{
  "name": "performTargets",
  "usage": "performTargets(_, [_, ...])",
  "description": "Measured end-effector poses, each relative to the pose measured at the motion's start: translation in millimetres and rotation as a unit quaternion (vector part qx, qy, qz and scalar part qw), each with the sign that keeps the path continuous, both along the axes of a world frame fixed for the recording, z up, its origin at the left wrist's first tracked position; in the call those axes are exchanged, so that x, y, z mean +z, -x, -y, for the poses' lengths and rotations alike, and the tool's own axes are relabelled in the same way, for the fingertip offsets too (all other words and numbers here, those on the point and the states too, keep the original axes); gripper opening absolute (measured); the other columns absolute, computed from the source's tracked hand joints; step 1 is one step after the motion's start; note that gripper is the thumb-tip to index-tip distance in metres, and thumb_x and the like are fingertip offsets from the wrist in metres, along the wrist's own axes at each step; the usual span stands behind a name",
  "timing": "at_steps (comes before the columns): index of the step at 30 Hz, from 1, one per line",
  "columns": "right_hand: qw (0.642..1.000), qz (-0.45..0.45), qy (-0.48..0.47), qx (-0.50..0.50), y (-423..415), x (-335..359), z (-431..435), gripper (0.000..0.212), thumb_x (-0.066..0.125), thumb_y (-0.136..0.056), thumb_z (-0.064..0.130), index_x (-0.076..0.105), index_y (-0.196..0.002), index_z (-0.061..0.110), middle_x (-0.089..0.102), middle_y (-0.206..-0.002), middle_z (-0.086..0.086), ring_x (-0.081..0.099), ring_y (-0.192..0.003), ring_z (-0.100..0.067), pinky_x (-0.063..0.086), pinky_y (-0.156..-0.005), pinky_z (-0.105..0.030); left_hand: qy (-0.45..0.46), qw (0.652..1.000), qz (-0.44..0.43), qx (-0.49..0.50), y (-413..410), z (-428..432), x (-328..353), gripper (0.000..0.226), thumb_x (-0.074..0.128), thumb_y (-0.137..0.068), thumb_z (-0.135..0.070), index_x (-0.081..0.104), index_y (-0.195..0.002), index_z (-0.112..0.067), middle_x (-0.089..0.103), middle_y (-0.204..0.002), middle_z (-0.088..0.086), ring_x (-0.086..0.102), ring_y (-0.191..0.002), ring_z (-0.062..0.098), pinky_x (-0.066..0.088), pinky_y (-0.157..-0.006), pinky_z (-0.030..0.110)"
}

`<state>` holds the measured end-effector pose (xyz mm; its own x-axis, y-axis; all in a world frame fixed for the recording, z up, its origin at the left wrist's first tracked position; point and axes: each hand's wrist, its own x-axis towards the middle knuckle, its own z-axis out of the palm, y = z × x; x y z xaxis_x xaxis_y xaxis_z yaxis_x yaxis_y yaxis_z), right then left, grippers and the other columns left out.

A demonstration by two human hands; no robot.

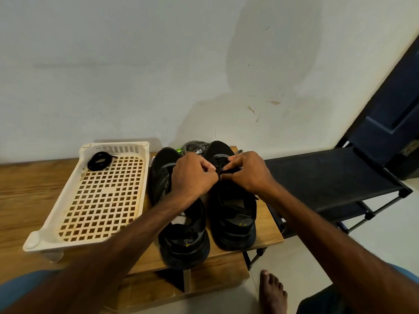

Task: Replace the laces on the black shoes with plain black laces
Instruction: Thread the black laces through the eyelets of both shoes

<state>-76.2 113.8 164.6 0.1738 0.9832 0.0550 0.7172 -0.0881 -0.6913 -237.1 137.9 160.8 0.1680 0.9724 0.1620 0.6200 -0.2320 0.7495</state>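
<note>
My left hand (192, 175) and right hand (247, 174) each pinch a black lace (231, 170) on one shoe (233, 223); the second lace (99, 160) lies unused.

Left hand (193, 176), right hand (247, 171) on black lace (231, 171) atop black shoe (233, 223)

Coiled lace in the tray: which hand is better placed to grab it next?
Left, probably. The coiled lace lies in the tray on the side of the left hand; the right hand would have to cross both black shoes. Both now pinch the threaded lace.
</note>
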Motion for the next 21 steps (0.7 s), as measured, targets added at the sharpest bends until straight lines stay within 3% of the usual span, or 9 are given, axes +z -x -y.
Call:
performTargets(3, [0.999, 0.045, 0.004, 0.021, -5.6, -0.2, -1.9, 0.016, 0.082, -0.084, 0.015, 0.082, -0.101, 0.015, 0.069, -0.123, -0.001, 0.056, -0.106, -0.006, 0.040, -0.077, -0.007, 0.000, 0.999, 0.023, 0.026, -0.6, 0.7, 1.9, 0.024, 0.066, -0.085, -0.021, 0.070, -0.062, -0.020, 0.073, -0.067, 0.002, 0.072, -0.071, 0.022, 0.061, -0.076, 0.039])
performTargets(6, [0.999, 0.030, 0.003, 0.039, -11.7, 2.2, -0.7, 0.016, 0.080, -0.087, 0.016, 0.081, -0.103, 0.015, 0.068, -0.128, -0.003, 0.057, -0.118, -0.010, 0.043, -0.093, -0.023, 0.055, 0.980, 0.183, 0.050, 5.3, -9.0, 9.6, 0.031, 0.054, -0.095, -0.017, 0.071, -0.073, -0.004, 0.075, -0.076, 0.015, 0.075, -0.075, 0.028, 0.061, -0.081, 0.044])
performTargets(9, [0.997, 0.015, 0.015, 0.068, -15.6, 8.1, 0.3, 0.014, 0.077, -0.090, 0.016, 0.081, -0.103, 0.014, 0.072, -0.120, -0.002, 0.058, -0.106, -0.001, 0.045, -0.090, -0.020, 0.178, 0.868, 0.462, 0.045, 15.1, -21.0, 26.5, 0.025, 0.042, -0.097, -0.013, 0.060, -0.080, -0.005, 0.077, -0.093, 0.015, 0.077, -0.084, 0.027, 0.063, -0.077, 0.037])
performTargets(12, [0.997, -0.024, 0.021, 0.069, -23.7, 17.5, 1.0, 0.009, 0.072, -0.094, 0.016, 0.080, -0.099, 0.015, 0.077, -0.102, 0.000, 0.068, -0.088, -0.003, 0.058, -0.086, -0.028, 0.218, 0.774, 0.594, -0.006, 26.0, -29.1, 34.1, 0.021, 0.038, -0.094, -0.016, 0.051, -0.079, -0.015, 0.060, -0.063, -0.002, 0.064, -0.053, 0.019, 0.051, -0.049, 0.025])
performTargets(14, [0.998, -0.025, -0.017, 0.048, -31.4, 23.2, 1.2, 0.011, 0.070, -0.095, 0.018, 0.078, -0.090, 0.021, 0.076, -0.086, 0.007, 0.069, -0.078, 0.001, 0.056, -0.077, -0.023, 0.196, 0.846, 0.494, -0.037, 25.3, -30.0, 31.5, 0.023, 0.039, -0.097, -0.019, 0.053, -0.078, -0.019, 0.050, -0.057, -0.009, 0.041, -0.043, 0.012, 0.032, -0.042, 0.020])
performTargets(16, [0.997, -0.008, -0.069, 0.019, -37.0, 26.9, 0.7, 0.014, 0.068, -0.096, 0.018, 0.075, -0.087, 0.027, 0.074, -0.080, 0.011, 0.068, -0.077, 0.005, 0.051, -0.072, -0.015, 0.078, 0.973, 0.211, -0.058, 19.7, -24.5, 24.4, 0.023, 0.046, -0.099, -0.022, 0.064, -0.085, -0.020, 0.063, -0.065, -0.011, 0.050, -0.056, 0.011, 0.037, -0.054, 0.024])
performTargets(17, [0.996, -0.008, -0.087, 0.007, -38.6, 27.8, 0.7, 0.012, 0.067, -0.096, 0.018, 0.075, -0.090, 0.025, 0.074, -0.079, 0.011, 0.069, -0.076, 0.004, 0.051, -0.070, -0.012, -0.005, 0.997, 0.043, -0.070, 16.2, -22.0, 17.6, 0.020, 0.050, -0.099, -0.026, 0.068, -0.090, -0.023, 0.069, -0.074, -0.012, 0.057, -0.066, 0.009, 0.041, -0.063, 0.026])
performTargets(19, [0.995, -0.015, -0.101, -0.002, -39.5, 27.8, 1.5, 0.009, 0.066, -0.097, 0.019, 0.075, -0.095, 0.020, 0.074, -0.077, 0.009, 0.069, -0.071, 0.003, 0.049, -0.064, -0.008, -0.114, 0.974, -0.175, -0.087, 10.5, -13.7, 8.6, 0.015, 0.056, -0.097, -0.033, 0.070, -0.097, -0.029, 0.072, -0.090, -0.012, 0.063, -0.081, 0.009, 0.045, -0.075, 0.028])
performTargets(21, [0.995, -0.013, -0.099, 0.000, -39.0, 27.0, 2.4, 0.009, 0.066, -0.097, 0.020, 0.075, -0.097, 0.019, 0.072, -0.076, 0.012, 0.067, -0.068, 0.007, 0.046, -0.061, -0.007, -0.122, 0.966, -0.208, -0.091, 9.3, -9.1, 10.5, 0.015, 0.062, -0.092, -0.037, 0.074, -0.098, -0.030, 0.074, -0.092, -0.012, 0.068, -0.088, 0.011, 0.050, -0.080, 0.031])
